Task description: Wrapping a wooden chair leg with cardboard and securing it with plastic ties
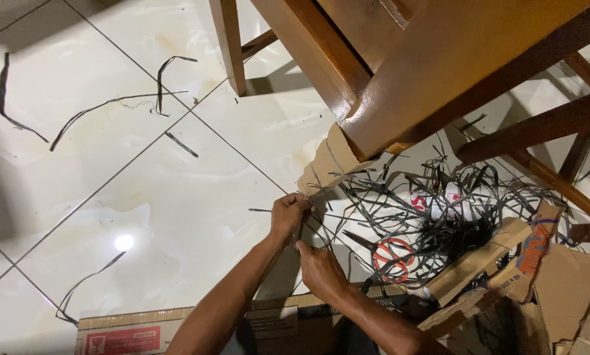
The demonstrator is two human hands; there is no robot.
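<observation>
Box: cardboard box (137, 332) at near edge
Left hand (288, 213): pinching black strip (318, 223)
Right hand (321, 269): pinching same strip, just nearer
Right of hands: strip pile (439, 210), orange-handled scissors (390, 253)
Far: wooden chair (400, 59)

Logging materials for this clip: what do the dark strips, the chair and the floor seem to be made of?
Dark strips: thin, flat, springy black bands, probably plastic strapping; they curl and tangle.
Chair: wood with a glossy brown varnish; grain and highlights show.
Floor: glazed white tiles, likely ceramic, with grout lines and a lamp reflection.
Left hand and right hand pinch a strip.
</observation>
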